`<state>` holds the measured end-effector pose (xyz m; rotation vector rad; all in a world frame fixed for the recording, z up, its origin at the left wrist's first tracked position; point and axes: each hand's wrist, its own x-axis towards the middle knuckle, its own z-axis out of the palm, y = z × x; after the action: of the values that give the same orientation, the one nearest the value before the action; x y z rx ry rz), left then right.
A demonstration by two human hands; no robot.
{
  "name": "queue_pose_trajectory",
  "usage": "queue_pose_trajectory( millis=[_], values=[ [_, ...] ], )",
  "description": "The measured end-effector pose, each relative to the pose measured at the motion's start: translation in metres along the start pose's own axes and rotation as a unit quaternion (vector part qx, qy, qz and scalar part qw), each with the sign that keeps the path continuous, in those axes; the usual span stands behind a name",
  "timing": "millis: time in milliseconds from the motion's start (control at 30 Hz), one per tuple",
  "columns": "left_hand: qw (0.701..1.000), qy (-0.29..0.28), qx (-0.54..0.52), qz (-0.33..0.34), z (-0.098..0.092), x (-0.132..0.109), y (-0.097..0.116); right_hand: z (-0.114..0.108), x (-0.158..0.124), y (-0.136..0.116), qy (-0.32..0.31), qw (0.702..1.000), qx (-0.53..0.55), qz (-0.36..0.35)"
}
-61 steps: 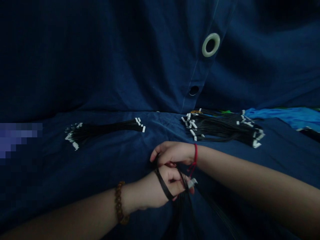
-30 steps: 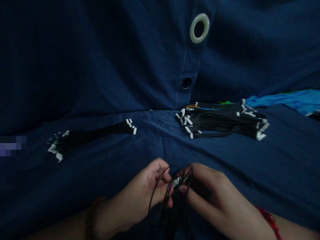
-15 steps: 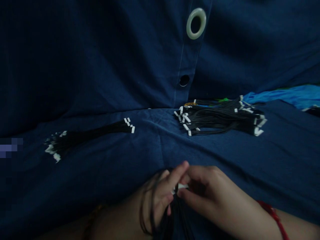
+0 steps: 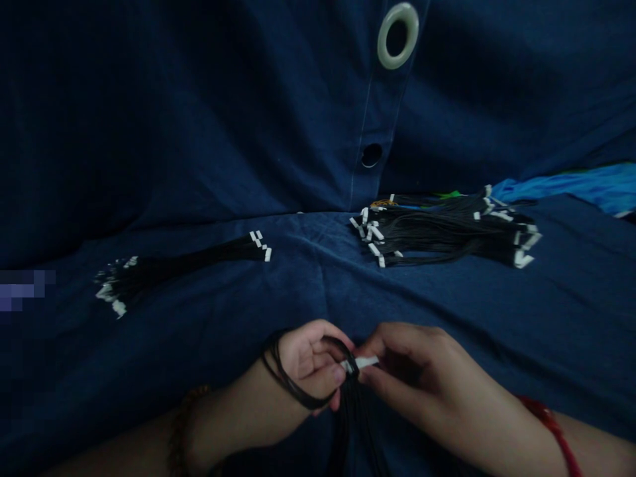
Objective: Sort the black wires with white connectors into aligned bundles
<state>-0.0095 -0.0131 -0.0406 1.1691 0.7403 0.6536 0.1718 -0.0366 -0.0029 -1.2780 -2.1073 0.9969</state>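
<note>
Count taken: two hands, three lots of black cords, two eyelets, two wristbands, one strip of light blue fabric.

The pale eyelet ring [image 4: 397, 26] was taken as the reference mark. A second, dark eyelet [image 4: 371, 154] sat directly below it on the dark blue cloth [image 4: 199, 132].

The held bundle of black cords [image 4: 349, 417] was far below the ring, at the lower edge of view. One loop of it ran round the base of the left hand [image 4: 311, 363]. That hand's fingers were curled shut around the strands. The right hand [image 4: 422, 381], just right of the left, had thumb and forefinger pressed together on a white tag [image 4: 366, 362] at the top of the bundle. Its other fingers were bent, and how far could not be told.

A tagged cord bundle [image 4: 183, 262] lay below and well left of the ring, untouched. A larger cord pile [image 4: 447, 232] lay below and slightly right of it, also untouched, with the light blue fabric [image 4: 586, 182] just beyond.

A bead bracelet [image 4: 181, 424] was on the left wrist and a red string band [image 4: 551, 424] on the right.
</note>
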Motion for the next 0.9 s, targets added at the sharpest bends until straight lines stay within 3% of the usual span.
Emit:
queue_pose_trajectory(
  millis=[167, 367, 567, 733, 900],
  values=[
    [0.999, 0.019, -0.013, 0.032, 0.006, -0.001, 0.002, -0.003, 0.004, -0.005, 0.005, 1.0, -0.002, -0.012],
    [0.998, -0.005, -0.017, 0.057, 0.007, -0.002, 0.0, -0.002, 0.003, -0.005, 0.004, 0.999, -0.011, -0.038],
    [0.999, -0.011, -0.01, 0.043, 0.008, -0.002, 0.001, 0.001, 0.001, -0.003, 0.003, 0.999, -0.005, -0.046],
    [0.994, 0.029, 0.027, 0.102, 0.012, -0.007, 0.001, 0.002, 0.002, 0.0, 0.021, 0.998, 0.009, -0.051],
    [0.986, 0.062, 0.12, 0.101, 0.013, -0.01, 0.001, 0.004, 0.003, 0.007, -0.007, 0.997, 0.072, -0.014]
  ],
)
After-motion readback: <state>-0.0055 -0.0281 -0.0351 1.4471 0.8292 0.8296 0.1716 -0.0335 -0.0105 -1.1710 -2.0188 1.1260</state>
